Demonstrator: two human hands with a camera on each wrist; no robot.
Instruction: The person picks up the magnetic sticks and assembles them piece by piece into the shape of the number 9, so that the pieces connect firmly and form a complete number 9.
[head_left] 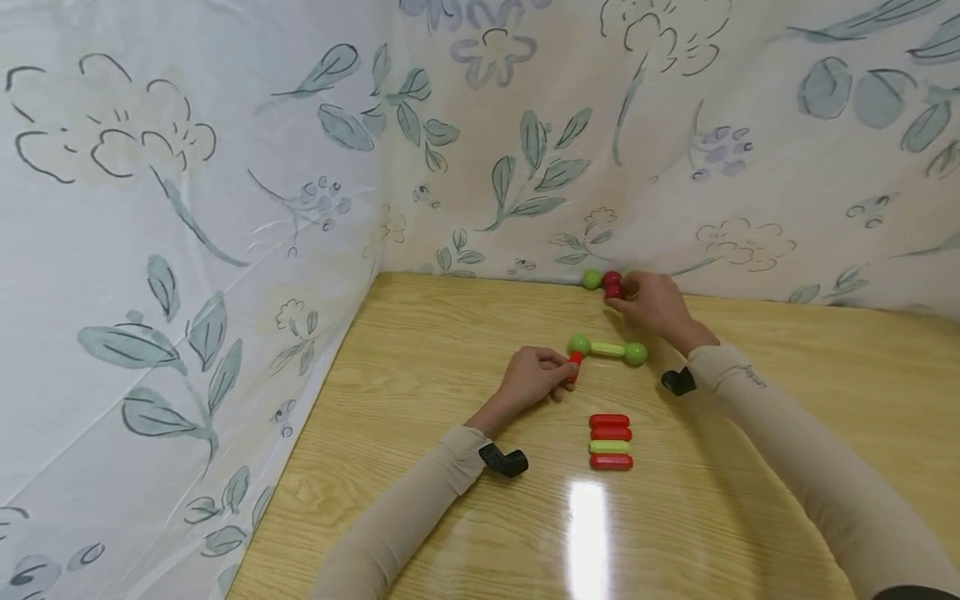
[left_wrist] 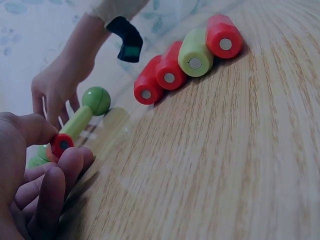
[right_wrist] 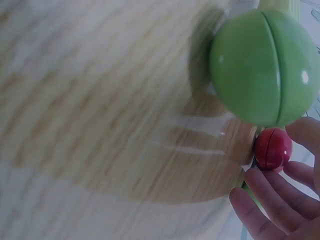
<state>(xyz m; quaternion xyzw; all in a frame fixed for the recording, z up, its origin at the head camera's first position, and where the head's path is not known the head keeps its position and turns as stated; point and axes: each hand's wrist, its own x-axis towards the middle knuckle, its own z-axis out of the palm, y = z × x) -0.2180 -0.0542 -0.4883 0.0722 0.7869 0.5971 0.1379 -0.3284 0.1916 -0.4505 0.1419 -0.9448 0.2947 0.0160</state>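
My left hand (head_left: 534,377) pinches a short red rod (head_left: 575,367) between thumb and fingers. The far end of this rod meets a green ball (head_left: 579,345). From that ball a yellow-green rod (head_left: 607,349) runs right to a second green ball (head_left: 635,354). At the back of the table, the thumb and fingers of my right hand (head_left: 658,307) are round a red ball (right_wrist: 273,149). Another red ball (head_left: 612,278) sits just behind it, beside a green ball (head_left: 592,279). Part of this group is hidden behind the right hand.
Several loose rods lie side by side nearer me: red rods (head_left: 611,462) and a yellow-green rod (head_left: 610,447), with magnet-like discs in their ends. A flower-patterned sheet (head_left: 480,192) rises along the back and left edges of the wooden table (head_left: 420,367).
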